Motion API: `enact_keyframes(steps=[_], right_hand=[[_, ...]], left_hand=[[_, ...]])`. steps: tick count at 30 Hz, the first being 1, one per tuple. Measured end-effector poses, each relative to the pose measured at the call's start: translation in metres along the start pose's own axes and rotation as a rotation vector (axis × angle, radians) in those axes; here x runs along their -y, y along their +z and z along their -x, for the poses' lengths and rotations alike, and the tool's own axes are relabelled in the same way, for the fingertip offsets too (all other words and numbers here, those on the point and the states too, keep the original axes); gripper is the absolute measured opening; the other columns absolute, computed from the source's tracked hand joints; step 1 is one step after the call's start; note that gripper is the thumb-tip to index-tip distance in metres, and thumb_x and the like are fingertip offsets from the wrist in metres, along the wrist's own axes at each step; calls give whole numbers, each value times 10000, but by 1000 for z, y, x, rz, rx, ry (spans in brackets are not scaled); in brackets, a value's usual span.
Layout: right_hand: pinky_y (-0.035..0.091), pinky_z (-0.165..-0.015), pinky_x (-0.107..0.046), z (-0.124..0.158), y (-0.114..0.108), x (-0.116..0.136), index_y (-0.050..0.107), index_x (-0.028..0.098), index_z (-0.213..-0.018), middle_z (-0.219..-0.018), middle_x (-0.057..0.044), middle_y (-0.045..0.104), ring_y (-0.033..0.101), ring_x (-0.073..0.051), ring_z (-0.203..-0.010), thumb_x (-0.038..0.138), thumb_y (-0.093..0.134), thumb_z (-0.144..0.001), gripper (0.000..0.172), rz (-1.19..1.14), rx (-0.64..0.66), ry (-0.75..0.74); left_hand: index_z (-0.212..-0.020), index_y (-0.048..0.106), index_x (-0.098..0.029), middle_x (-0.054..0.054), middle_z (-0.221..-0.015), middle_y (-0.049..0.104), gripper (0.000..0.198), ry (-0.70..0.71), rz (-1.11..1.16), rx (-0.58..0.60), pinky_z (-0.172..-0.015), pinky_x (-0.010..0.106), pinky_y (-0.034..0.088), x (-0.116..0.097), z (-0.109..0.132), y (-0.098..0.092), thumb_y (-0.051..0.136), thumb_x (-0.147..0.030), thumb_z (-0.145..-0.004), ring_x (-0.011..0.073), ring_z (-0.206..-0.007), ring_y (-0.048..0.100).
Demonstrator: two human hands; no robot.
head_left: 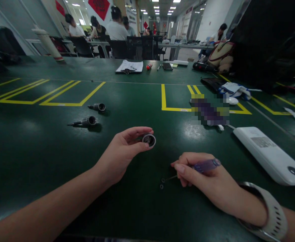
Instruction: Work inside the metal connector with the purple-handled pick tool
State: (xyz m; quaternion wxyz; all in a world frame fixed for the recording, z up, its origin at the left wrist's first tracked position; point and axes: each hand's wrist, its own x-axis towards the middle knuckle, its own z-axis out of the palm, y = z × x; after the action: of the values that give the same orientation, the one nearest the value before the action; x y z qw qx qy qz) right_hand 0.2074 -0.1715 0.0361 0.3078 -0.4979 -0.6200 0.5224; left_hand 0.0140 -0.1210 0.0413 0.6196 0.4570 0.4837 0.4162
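My left hand (126, 148) pinches a small round metal part (149, 140) just above the dark green table (61, 154), its open end facing me. My right hand (202, 178) is closed round a small screwdriver with a clear purple handle (206, 165); its thin tip points left and touches a tiny washer or screw (162, 180) on the table. A second tiny ring (161, 186) lies just below it. Two more grey metal parts (88, 121) (97, 107) lie on the table to the far left.
A white power bank (268, 153) lies at the right, with a cable and a blurred purple item (210, 109) behind it. Yellow tape lines (71, 94) mark the table. A clipboard (129, 66), phone (167, 66) and bags (221, 55) lie farther back. People sit at distant desks.
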Motion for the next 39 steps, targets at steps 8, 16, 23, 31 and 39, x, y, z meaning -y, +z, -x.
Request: enact_keyframes(steps=[8,16,23,31,39], right_hand=[[356,-410,-167,-20,-1,-9,553,151,-620,-469,20,544,489,-76,-429,352,570,-789,263,-313,-129,222],[420,-489,-226,-2,6,6,545,168,-622,-543,7,538,508,-107,-506,297,478,-865,283,228,-71,-149],[511,-763,-327,13,10,-11,589,137,-844,-709,-56,612,583,-155,-687,109,466,-856,126,589,31,-743],[512,-864,-345,3,9,-11,572,132,-888,-791,-66,647,623,-167,-807,96,520,-844,78,648,-163,-914],[522,-767,-339,-2,14,-12,571,126,-873,-843,-93,648,616,-184,-818,118,503,-863,68,670,-172,-888]], left_hand=[[-923,671,-173,38,-949,697,302,-19,-33,15,-819,289,483,0,0,0,719,-137,-627,173,-908,625],[-933,678,-173,37,-896,708,307,-35,-47,13,-813,286,478,-2,1,1,723,-162,-630,163,-855,634],[-947,683,-179,50,-926,711,323,-23,-66,-17,-830,307,481,-1,2,1,721,-169,-626,186,-883,641],[-973,676,-194,35,-894,718,312,-2,-150,-3,-754,279,512,2,5,5,684,-170,-663,183,-846,655],[-918,693,-178,38,-871,724,265,53,-200,1,-770,278,521,1,11,11,698,-182,-653,181,-823,665]])
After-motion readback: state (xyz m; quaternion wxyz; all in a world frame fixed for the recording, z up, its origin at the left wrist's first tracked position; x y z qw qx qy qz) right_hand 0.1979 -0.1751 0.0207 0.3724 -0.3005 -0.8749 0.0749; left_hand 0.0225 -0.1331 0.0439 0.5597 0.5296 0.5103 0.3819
